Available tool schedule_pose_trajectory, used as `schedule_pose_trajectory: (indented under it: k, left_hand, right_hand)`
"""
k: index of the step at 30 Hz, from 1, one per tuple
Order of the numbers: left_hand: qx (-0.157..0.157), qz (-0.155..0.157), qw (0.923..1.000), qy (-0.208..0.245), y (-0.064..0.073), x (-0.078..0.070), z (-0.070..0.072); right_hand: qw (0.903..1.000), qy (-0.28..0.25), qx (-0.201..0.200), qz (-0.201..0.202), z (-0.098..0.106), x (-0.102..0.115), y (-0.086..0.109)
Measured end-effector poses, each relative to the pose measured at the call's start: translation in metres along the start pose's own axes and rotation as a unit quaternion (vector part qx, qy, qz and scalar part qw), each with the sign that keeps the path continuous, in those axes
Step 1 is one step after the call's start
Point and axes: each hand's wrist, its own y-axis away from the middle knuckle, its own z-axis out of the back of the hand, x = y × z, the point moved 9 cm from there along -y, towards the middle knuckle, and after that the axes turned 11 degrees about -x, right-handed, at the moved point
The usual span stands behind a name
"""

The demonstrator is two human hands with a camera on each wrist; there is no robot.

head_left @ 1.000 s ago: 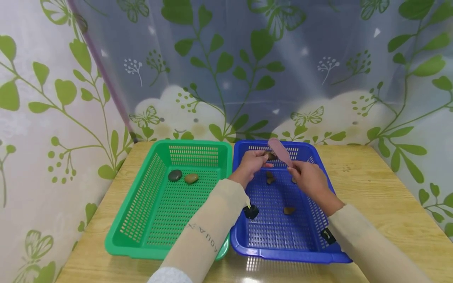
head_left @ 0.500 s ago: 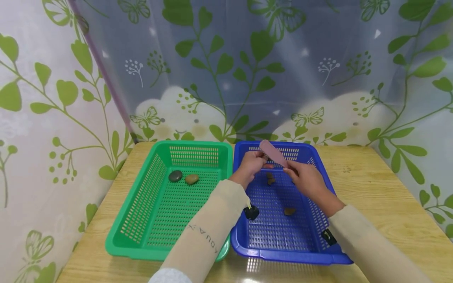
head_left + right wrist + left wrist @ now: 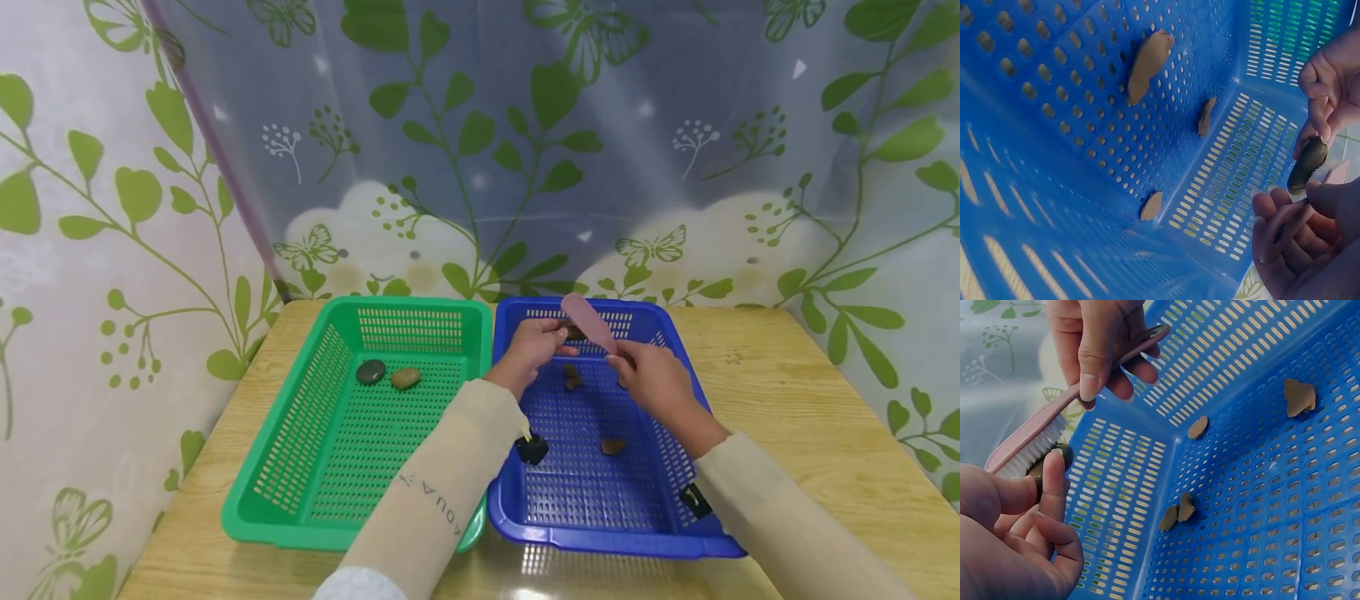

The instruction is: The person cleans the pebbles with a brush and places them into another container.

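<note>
My left hand [image 3: 534, 348] pinches a smooth dark stone [image 3: 1309, 165] between thumb and fingers over the far end of the blue basket [image 3: 600, 540]. A pink brush [image 3: 588, 323] with white bristles is gripped by its handle in my right hand [image 3: 660, 379]. Its bristles [image 3: 1035, 450] lie against the stone in the left wrist view, and the brush head partly covers the stone from above. Below the hands, on the basket floor, lie several brown flakes: one larger piece [image 3: 1299, 397], a small oval one [image 3: 1198, 427] and a close pair [image 3: 1177, 512].
Beside the blue basket on the left stands a green basket [image 3: 277, 532] holding a dark grey stone [image 3: 371, 372] and a brown stone [image 3: 406, 379]. Both baskets rest on a wooden table [image 3: 780, 400]. A leaf-patterned curtain [image 3: 525, 167] hangs behind.
The brush slid left across the stone, then came partway back right, uncovering more of the stone. My left hand kept its place with the stone; both baskets stayed put.
</note>
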Motion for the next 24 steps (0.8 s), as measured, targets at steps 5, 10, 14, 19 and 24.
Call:
schedule_pose_trajectory:
  k: [5, 10, 14, 19, 24]
  left_hand:
    - [-0.001, 0.004, 1.0, -0.002, -0.001, 0.001, 0.0]
    - [-0.003, 0.005, 0.9999, -0.015, -0.001, 0.003, 0.001]
    - [-0.005, -0.004, 0.9999, -0.01, -0.002, 0.002, 0.0]
    - [-0.01, -0.007, 0.9998, 0.014, -0.002, 0.001, -0.001]
    - [-0.013, -0.008, 0.9998, 0.013, -0.001, 0.0, 0.0]
  right_hand:
    - [0.9994, 0.007, -0.035, -0.004, 0.006, -0.002, -0.001]
    - [0.9958, 0.0, -0.091, -0.004, 0.016, -0.004, -0.003]
    - [0.9975, -0.026, -0.063, 0.019, 0.008, 0.002, -0.004]
    - [0.999, -0.007, -0.009, 0.043, -0.004, 0.008, -0.002]
    - [0.9989, 0.018, 0.012, 0.042, -0.008, 0.007, -0.002]
